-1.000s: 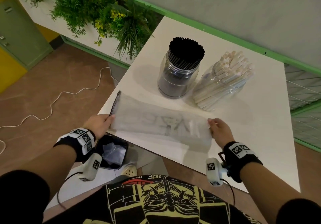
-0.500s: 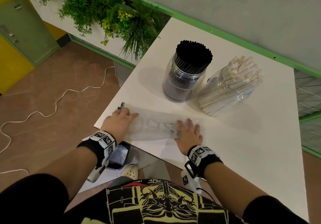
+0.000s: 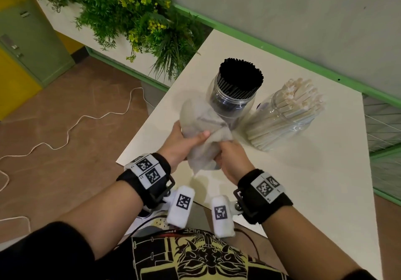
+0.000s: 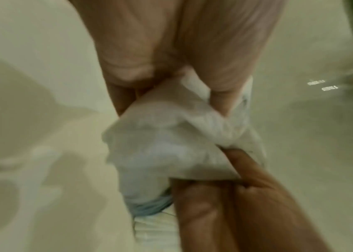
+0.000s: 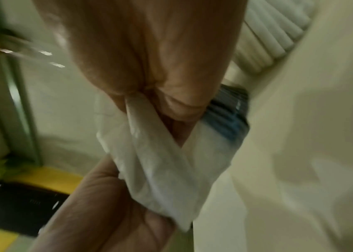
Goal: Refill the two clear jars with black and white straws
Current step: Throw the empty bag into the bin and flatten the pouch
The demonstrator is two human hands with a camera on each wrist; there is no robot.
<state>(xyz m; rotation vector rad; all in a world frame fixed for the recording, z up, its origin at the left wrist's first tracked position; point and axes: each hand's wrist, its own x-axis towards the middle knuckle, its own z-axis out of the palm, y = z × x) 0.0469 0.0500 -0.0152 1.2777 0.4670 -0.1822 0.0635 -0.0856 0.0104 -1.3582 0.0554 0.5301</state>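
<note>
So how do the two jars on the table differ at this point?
The left jar stands upright; the right jar looks tilted, leaning away from it. The left jar holds thin black straws packed into a tight round bundle; the right jar holds thicker white straws that fan out loosely. Both are clear, lidless, full above the rim, and untouched: both hands grip a crumpled translucent bag.

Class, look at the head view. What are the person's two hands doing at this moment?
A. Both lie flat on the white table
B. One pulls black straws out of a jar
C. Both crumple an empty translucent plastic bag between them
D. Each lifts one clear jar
C: the left hand and right hand both grip the crumpled translucent plastic bag, bunched between them above the white table.
</note>
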